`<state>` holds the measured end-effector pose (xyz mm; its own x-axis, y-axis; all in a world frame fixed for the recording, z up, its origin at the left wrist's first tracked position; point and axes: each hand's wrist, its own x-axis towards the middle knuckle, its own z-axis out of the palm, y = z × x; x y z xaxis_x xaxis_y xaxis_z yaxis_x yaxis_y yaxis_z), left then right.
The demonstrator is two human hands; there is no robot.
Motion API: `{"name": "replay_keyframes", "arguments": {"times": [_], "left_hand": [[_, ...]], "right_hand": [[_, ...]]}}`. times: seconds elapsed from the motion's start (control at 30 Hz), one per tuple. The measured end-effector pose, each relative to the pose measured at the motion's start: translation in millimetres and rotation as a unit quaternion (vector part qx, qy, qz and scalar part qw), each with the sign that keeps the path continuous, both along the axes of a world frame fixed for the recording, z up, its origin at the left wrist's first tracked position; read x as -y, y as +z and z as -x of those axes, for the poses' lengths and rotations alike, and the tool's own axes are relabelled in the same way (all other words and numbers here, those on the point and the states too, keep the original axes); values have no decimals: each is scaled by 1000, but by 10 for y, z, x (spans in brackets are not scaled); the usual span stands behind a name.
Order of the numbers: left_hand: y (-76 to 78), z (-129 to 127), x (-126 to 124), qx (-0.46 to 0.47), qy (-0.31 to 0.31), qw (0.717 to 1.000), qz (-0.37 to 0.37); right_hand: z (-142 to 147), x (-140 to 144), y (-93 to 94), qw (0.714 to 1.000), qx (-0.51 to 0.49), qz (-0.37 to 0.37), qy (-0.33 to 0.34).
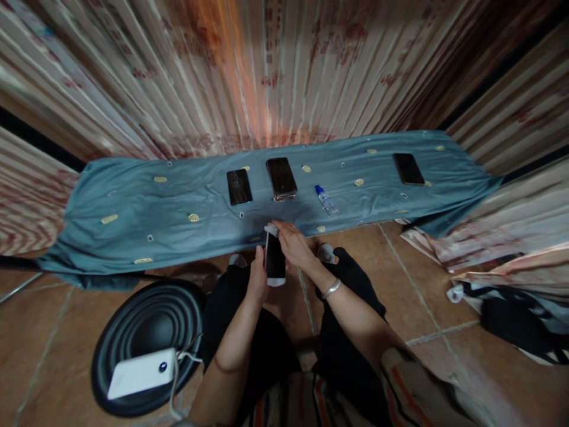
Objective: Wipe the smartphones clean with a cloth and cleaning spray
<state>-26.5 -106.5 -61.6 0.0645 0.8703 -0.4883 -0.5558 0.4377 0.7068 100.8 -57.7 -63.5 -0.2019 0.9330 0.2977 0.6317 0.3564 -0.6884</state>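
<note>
Phone: black screen, white ends, held upright over the lap just before the cloth's near edge. No brand or writing legible on anything.

Left hand: fingers closed around the phone's left edge.

Right hand: bangle at wrist; fingers pinch a small white wipe against the phone's top end.

Cloth: blue-grey with yellow motifs, spread on the floor. On it lie a cracked phone, beside it a rose phone, a small blue-capped bottle to their right, and a dark phone well apart at far right.

Near left: white power bank with cable, resting on a black ribbed disc.

Right edge: crumpled fabrics, partly cut off. Curtain behind is blurred.
</note>
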Motion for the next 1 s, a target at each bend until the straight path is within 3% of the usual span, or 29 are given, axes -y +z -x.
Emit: {"name": "replay_keyframes", "arguments": {"times": [0.2,0.37,0.67,1.0], "left_hand": [[181,-6,-3,31,24,999,25],[196,-20,-29,73,53,995,44],[-19,19,-112,99,97,990,15],[1,33,-101,89,92,992,15]], "right_hand": [[-45,-34,-60,994,-57,77,-51],[-3,15,-101,991,-80,97,-54],[122,182,-261,1000,-11,-11,13],[151,241,-160,996,-18,-35,79]]}}
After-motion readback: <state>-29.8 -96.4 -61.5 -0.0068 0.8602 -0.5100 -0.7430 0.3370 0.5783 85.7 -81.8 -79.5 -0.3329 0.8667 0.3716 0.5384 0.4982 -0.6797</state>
